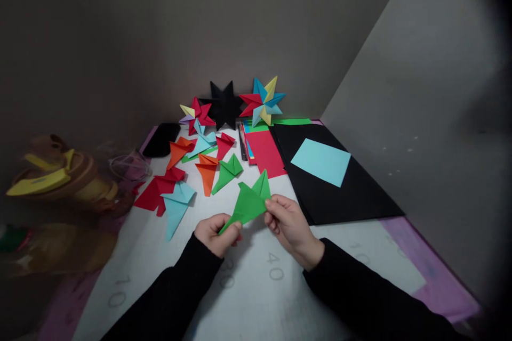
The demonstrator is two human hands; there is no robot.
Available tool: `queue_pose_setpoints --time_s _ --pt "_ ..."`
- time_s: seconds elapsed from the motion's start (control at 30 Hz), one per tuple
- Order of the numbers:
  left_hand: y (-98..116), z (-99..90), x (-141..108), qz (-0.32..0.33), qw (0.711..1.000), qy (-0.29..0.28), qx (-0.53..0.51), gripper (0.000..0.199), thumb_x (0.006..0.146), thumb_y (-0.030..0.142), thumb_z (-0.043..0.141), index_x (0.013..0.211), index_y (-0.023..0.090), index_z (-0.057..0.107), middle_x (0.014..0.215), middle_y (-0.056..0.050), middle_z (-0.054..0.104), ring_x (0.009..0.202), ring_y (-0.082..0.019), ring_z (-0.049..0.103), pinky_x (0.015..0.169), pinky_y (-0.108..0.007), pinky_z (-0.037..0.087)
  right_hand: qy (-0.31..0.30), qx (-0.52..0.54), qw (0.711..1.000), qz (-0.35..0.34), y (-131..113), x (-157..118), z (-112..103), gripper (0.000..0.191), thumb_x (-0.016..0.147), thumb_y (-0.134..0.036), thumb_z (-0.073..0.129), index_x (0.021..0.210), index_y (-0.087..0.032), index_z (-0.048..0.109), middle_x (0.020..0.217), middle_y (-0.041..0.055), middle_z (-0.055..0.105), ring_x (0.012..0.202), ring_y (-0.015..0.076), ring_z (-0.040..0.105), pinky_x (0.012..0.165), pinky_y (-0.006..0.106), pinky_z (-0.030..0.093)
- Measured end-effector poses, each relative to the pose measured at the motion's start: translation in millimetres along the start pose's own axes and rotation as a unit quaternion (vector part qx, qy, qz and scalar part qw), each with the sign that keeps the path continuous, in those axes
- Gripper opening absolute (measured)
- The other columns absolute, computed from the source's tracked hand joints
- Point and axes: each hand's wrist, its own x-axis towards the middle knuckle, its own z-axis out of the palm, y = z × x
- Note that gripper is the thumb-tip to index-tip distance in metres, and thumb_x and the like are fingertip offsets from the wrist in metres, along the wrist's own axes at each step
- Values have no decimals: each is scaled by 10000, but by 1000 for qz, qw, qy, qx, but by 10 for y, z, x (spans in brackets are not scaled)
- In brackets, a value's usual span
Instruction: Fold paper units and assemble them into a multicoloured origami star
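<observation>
A folded green paper piece (250, 202) is held up between my two hands above the white mat. My left hand (218, 233) pinches its narrow lower-left end, thumb on top. At its right corner, the thumb and fingers of my right hand (290, 226) are closed on the paper. Just beyond lie another green folded piece (229, 171) and an orange folded piece (207, 171). To the left are a light blue folded piece (178, 205) and red folded pieces (158, 192).
Folded paper stars (263, 102) lean at the back wall, one of them black (225, 106). Red sheets (267, 152) lie beside a black board (352, 197) bearing a light blue sheet (322, 161). A dark phone-like object (162, 139) rests back left; a brown pot-like object (60, 176) stands left.
</observation>
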Motion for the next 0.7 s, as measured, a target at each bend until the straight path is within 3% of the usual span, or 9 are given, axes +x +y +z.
queue_pose_setpoints --time_s 0.2,0.3,0.47,0.7 --pt "-179 -8 79 -16 992 -108 -62 290 657 396 671 543 133 629 453 -2 590 389 -66 399 421 -195 263 -11 -86 995 -42 1 6 -88 337 744 -387 637 531 -170 491 433 -40 513 365 53 336 368 181 211" --pt "-220 -4 111 -19 981 -140 -131 317 599 420 735 590 130 606 434 40 525 395 -55 393 429 -189 268 -51 -151 986 -42 -16 0 -120 327 763 -337 611 516 -180 467 413 -50 488 361 58 329 384 191 232" --pt "-170 -7 119 -44 975 -93 -198 338 538 387 791 664 125 619 495 18 603 440 -70 490 459 -183 350 -139 -206 969 -14 -39 -32 -64 300 757 -286 589 516 -181 445 436 -50 462 401 68 341 414 200 249" --pt "-112 50 60 -44 986 -62 -150 259 549 336 763 567 118 622 415 35 545 383 -51 416 420 -172 315 -135 -209 968 -12 -8 -54 48 198 711 -253 615 604 -158 478 573 -44 443 535 88 388 500 209 316"
